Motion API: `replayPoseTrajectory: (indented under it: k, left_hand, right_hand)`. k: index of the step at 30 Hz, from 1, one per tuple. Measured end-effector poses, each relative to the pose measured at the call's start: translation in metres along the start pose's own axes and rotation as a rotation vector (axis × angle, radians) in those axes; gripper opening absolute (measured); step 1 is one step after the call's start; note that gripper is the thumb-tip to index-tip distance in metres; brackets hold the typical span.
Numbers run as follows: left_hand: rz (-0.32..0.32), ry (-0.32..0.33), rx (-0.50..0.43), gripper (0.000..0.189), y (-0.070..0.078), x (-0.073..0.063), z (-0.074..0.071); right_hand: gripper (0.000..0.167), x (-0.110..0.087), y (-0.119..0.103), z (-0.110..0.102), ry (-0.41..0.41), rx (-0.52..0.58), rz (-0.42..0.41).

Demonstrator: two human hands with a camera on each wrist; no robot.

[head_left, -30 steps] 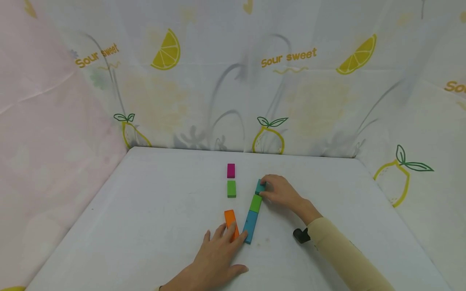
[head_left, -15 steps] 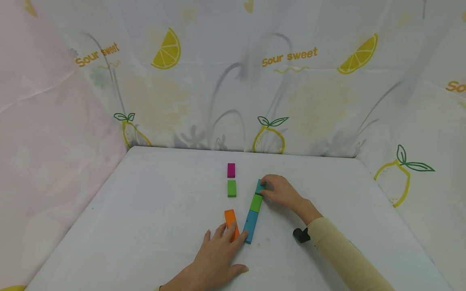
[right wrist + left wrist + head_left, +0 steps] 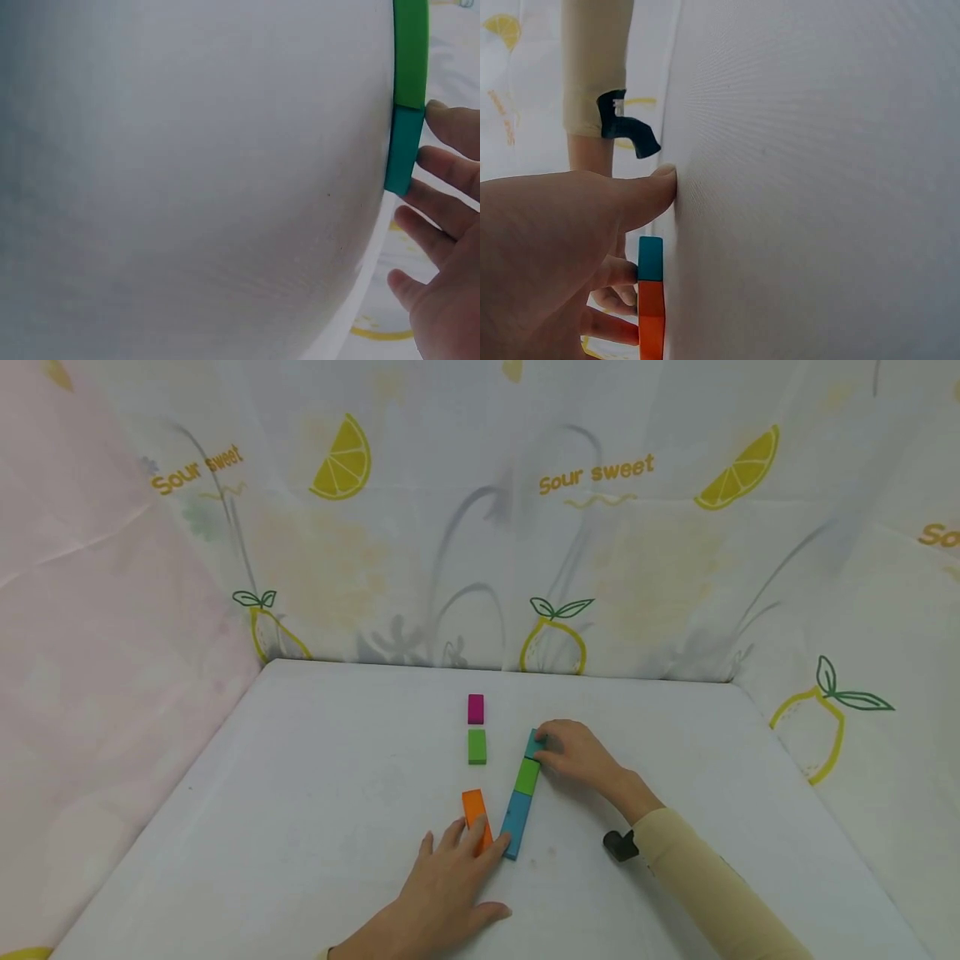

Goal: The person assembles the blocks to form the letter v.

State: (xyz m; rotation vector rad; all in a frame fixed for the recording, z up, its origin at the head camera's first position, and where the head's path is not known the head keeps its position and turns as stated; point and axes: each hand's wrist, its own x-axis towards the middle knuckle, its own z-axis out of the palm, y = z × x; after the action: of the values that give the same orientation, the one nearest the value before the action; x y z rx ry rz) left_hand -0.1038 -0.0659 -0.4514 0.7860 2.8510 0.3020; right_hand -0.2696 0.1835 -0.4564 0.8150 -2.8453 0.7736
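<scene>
A blue block (image 3: 517, 814), a green block (image 3: 527, 777) and a teal block (image 3: 532, 744) lie end to end in a slanting row. My right hand (image 3: 577, 752) pinches the teal block at the far end, its thumb by the seam with the green one, as the right wrist view shows. My left hand (image 3: 448, 881) lies with fingers spread; its index fingertip touches the blue block's near end. Other fingertips rest on an orange block (image 3: 473, 806) just left of the row, partly hidden by the fingers. In the left wrist view, the left thumb stands apart from the blocks.
Farther back, left of the row, a loose green block (image 3: 477, 747) lies in front of a magenta block (image 3: 476, 709). The white table (image 3: 315, 760) meets a lemon-print cloth (image 3: 442, 552) behind and at the sides. A black wrist mount (image 3: 620, 846) sticks out from the right sleeve.
</scene>
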Motion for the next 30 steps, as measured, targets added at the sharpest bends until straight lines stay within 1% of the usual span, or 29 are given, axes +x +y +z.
replayPoseTrajectory:
  k: [4,8,14,17,23,30]
  left_hand:
    - [-0.001,0.006,0.005,0.080,-0.0004,-0.0003,-0.0008]
    - [0.003,0.012,0.007,0.080,0.0001,-0.0011,-0.0007]
    - [0.000,0.003,0.005,0.081,0.0005,-0.0009,-0.0020]
    - [-0.002,0.004,0.004,0.080,0.0011,-0.0010,-0.0022]
    - [0.001,0.009,-0.001,0.080,0.0013,-0.0012,-0.0016]
    - [-0.004,-0.005,-0.010,0.079,0.0008,-0.0007,-0.0017]
  right_hand:
    - [0.024,0.0005,-0.0023,-0.0003,0.006,-0.006,-0.018]
    - [0.024,-0.0001,-0.0053,-0.0010,-0.003,-0.006,-0.002]
    - [0.024,-0.0008,-0.0068,-0.0012,-0.015,-0.033,0.026]
    - [0.025,-0.0010,-0.0070,-0.0011,-0.022,-0.028,0.041]
    - [0.024,-0.0016,-0.0061,0.0001,-0.015,-0.022,0.045]
    - [0.025,-0.0021,-0.0068,0.0019,-0.013,-0.036,0.048]
